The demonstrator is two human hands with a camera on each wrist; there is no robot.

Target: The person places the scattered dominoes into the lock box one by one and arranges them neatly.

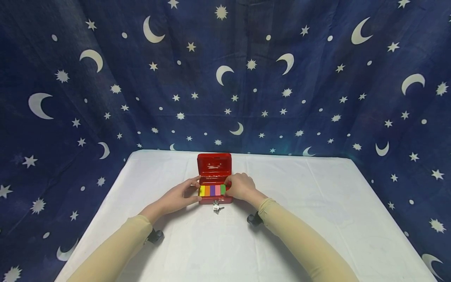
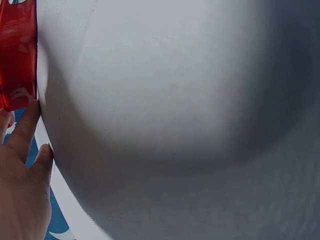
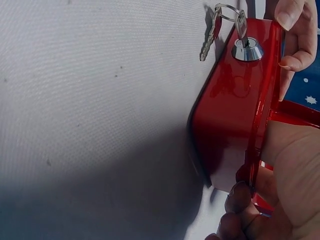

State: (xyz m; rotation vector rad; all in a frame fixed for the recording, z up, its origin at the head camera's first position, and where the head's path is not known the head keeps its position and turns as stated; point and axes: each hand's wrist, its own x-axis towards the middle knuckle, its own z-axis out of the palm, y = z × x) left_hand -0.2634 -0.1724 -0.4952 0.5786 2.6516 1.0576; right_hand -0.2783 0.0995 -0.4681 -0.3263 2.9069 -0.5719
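Observation:
A red metal cash box point(image 1: 215, 200) stands with its lid point(image 1: 214, 162) raised. Inside lies a row of coloured blocks, yellow point(image 1: 202, 191), orange point(image 1: 207, 190), purple point(image 1: 212, 190), pink point(image 1: 217, 190) and green point(image 1: 223, 189) from left to right. My left hand point(image 1: 181, 196) has its fingers spread, with fingertips right at the box's left end. Over the right end, my right hand point(image 1: 241, 186) reaches in with curled fingers and pinches the green block. That hand hides part of the green block. Its outer fingers point(image 3: 237, 200) curl beside the box's right end in the right wrist view.
From the lock point(image 3: 247, 49) on the box's front hang keys point(image 3: 210, 42) on a ring. A white cloth point(image 1: 211, 246) covers the table. Behind it hangs a dark blue curtain point(image 1: 197, 78) with moons and stars.

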